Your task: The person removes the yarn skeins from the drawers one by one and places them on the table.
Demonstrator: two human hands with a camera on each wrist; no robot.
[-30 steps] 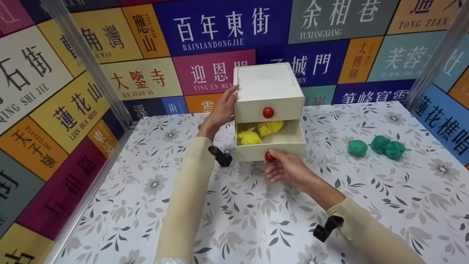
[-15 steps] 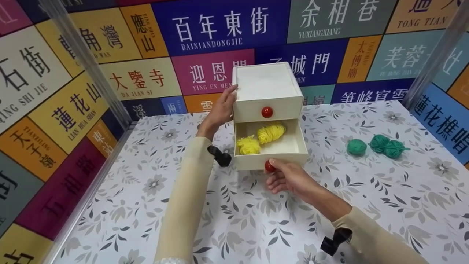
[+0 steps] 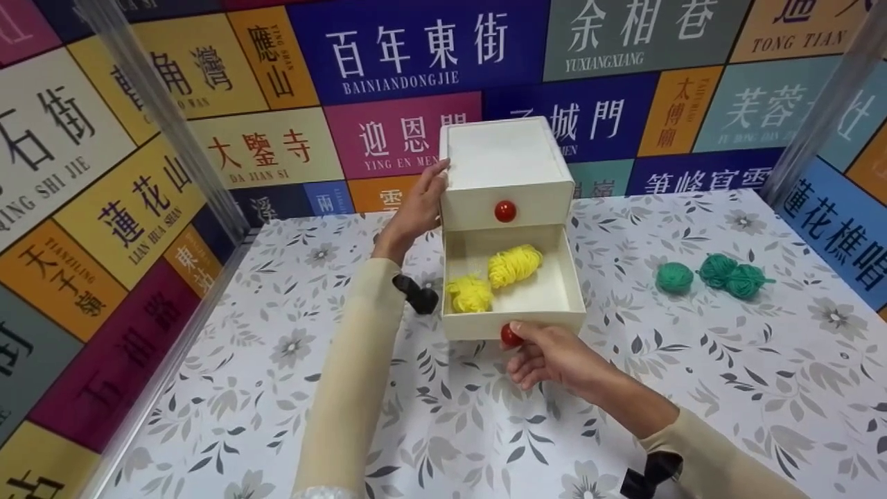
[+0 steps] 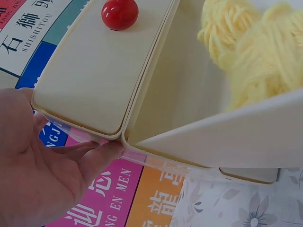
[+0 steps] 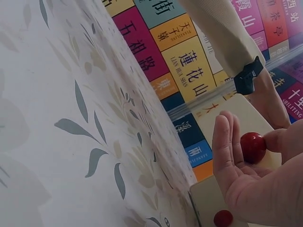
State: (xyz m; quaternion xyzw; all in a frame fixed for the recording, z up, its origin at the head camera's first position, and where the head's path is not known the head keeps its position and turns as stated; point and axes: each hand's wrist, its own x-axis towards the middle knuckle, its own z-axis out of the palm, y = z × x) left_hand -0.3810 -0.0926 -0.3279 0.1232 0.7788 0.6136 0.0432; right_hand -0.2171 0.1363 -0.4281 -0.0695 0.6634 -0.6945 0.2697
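Note:
A white drawer cabinet (image 3: 504,156) stands on the table with a lower drawer (image 3: 547,294) pulled far out. Inside that drawer lie two yellow yarn balls (image 3: 516,266), also close up in the left wrist view. My right hand (image 3: 554,355) pinches the drawer's red knob (image 3: 511,335) between thumb and index finger, its other fingers loosely bent below. My left hand (image 3: 414,211) rests against the cabinet's left side, fingers extended along it; the left wrist view shows the palm (image 4: 42,175) beside the side wall. The top drawer, with its own red knob (image 3: 506,211), is closed.
Several green yarn balls (image 3: 673,277) lie on the table to the right of the cabinet. A floral cloth (image 3: 291,388) covers the table. Sign-printed walls (image 3: 416,62) stand behind and at both sides. Another red knob (image 5: 223,218) shows lower on the cabinet in the right wrist view.
My right hand has drawn the drawer outward, toward me, by its knob, exposing more of the yellow yarn balls. The left hand has stayed against the cabinet's side.

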